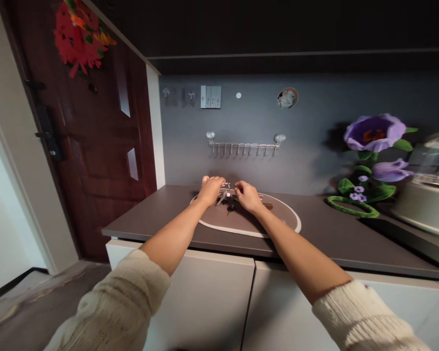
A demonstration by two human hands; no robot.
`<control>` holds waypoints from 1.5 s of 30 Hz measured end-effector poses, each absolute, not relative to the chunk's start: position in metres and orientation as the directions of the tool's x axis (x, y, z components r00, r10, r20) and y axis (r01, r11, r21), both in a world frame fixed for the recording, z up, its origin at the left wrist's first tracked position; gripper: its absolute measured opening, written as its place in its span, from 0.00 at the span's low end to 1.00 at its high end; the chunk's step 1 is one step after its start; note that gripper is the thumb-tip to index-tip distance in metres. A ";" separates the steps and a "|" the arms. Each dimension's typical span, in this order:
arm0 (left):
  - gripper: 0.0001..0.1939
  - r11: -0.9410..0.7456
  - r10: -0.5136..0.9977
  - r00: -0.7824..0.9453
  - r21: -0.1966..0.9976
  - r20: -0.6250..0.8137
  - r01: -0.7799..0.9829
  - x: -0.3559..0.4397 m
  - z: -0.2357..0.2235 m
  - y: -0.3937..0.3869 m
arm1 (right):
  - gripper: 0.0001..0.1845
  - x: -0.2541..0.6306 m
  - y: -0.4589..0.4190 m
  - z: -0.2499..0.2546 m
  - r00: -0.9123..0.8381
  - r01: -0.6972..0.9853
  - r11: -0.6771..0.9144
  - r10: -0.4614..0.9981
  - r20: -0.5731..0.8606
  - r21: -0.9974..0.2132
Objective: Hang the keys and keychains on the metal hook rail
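1. Landmark: oval mat (249, 227), pale-rimmed, lying on the desk (135, 218).
2. Keys (228, 195): small bunch over the left-middle part of the mat, between the hands. Resting on it or hanging just clear: cannot tell.
3. Risk, judged: the keys could drop to the mat if the fingertip pinch loosens; the hold looks small and near the top of the bunch. Tangling also possible, caused by several loose pieces lying close together.
4. Left hand (211, 190): above the mat's left part, back upward; fingers bent, apparently pinched nearly together on metal at the bunch's top.
5. Right hand (248, 196): above the mat's middle, fingers curled inward beside the keys; gap and any hold hidden, cannot tell.
6. Both forearms reach in from the mat's near side, converging.
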State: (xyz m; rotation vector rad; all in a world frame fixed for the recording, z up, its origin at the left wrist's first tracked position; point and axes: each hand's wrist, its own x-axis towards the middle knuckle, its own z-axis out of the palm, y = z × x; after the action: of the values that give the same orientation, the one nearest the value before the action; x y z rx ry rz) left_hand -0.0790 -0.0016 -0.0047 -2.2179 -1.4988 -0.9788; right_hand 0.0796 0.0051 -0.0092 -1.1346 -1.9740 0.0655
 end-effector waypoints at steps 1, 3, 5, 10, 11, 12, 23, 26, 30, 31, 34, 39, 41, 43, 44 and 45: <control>0.12 -0.406 0.700 0.219 0.126 0.679 0.905 -0.079 -0.004 -0.002 | 0.11 0.079 0.005 -0.009 -0.237 0.676 0.600 0.727 0.645 -0.427; 0.12 -0.392 0.692 0.206 0.121 0.692 0.912 -0.078 -0.003 -0.004 | 0.11 0.079 0.004 -0.008 -0.236 0.649 0.623 0.710 0.664 -0.436; 0.12 -0.389 0.676 0.196 0.119 0.710 0.913 -0.078 -0.002 -0.004 | 0.11 0.078 0.003 -0.008 -0.242 0.626 0.649 0.689 0.683 -0.432; 0.13 -0.394 0.634 0.176 0.119 0.753 0.911 -0.078 -0.001 -0.005 | 0.10 0.076 -0.002 -0.007 -0.261 0.599 0.698 0.633 0.729 -0.392; 0.13 -0.400 0.622 0.178 0.114 0.763 0.910 -0.078 -0.001 -0.005 | 0.11 0.075 -0.002 -0.007 -0.266 0.594 0.710 0.617 0.741 -0.378; 0.13 -0.405 0.610 0.180 0.108 0.771 0.908 -0.078 0.000 -0.005 | 0.11 0.075 -0.003 -0.008 -0.272 0.588 0.723 0.598 0.754 -0.362; 0.14 -0.451 0.560 0.211 0.081 0.801 0.889 -0.076 0.002 -0.008 | 0.14 0.073 -0.004 -0.010 -0.351 0.531 0.805 0.493 0.796 -0.264; 0.13 -0.441 0.569 0.218 0.070 0.793 0.895 -0.075 0.003 -0.009 | 0.12 0.072 -0.004 -0.010 -0.333 0.530 0.804 0.491 0.805 -0.271; 0.12 -0.401 0.556 0.199 0.050 0.807 0.915 -0.075 0.003 -0.012 | 0.09 0.073 -0.005 -0.007 -0.282 0.528 0.799 0.484 0.828 -0.287; 0.12 -0.390 0.551 0.185 0.055 0.814 0.919 -0.075 0.003 -0.012 | 0.09 0.073 -0.005 -0.006 -0.263 0.525 0.798 0.483 0.835 -0.296; 0.12 -0.365 0.542 0.146 0.076 0.828 0.928 -0.075 0.003 -0.013 | 0.09 0.075 -0.006 -0.002 -0.197 0.513 0.793 0.482 0.854 -0.329; 0.13 -0.387 0.532 0.152 0.080 0.833 0.919 -0.076 0.001 -0.012 | 0.09 0.078 -0.003 0.000 -0.122 0.479 0.786 0.502 0.856 -0.392; 0.13 -0.423 0.532 0.184 0.072 0.826 0.903 -0.076 0.000 -0.010 | 0.10 0.078 0.000 0.000 -0.083 0.441 0.782 0.525 0.847 -0.441; 0.13 -0.469 0.545 0.228 0.069 0.807 0.880 -0.075 0.000 -0.010 | 0.11 0.079 0.004 -0.001 -0.052 0.381 0.775 0.562 0.825 -0.504; 0.14 -0.492 0.554 0.250 0.070 0.794 0.868 -0.074 0.000 -0.010 | 0.11 0.079 0.005 -0.001 -0.043 0.348 0.771 0.581 0.813 -0.533; 0.14 -0.512 0.563 0.271 0.072 0.781 0.856 -0.074 -0.001 -0.011 | 0.12 0.079 0.007 -0.002 -0.038 0.318 0.767 0.598 0.801 -0.557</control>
State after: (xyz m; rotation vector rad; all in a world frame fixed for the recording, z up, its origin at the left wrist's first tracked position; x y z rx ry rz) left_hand -0.0737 -0.0111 -0.0005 -2.1833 -1.2883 -1.1100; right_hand 0.0788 0.0066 -0.0019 -0.7422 -1.6391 0.2621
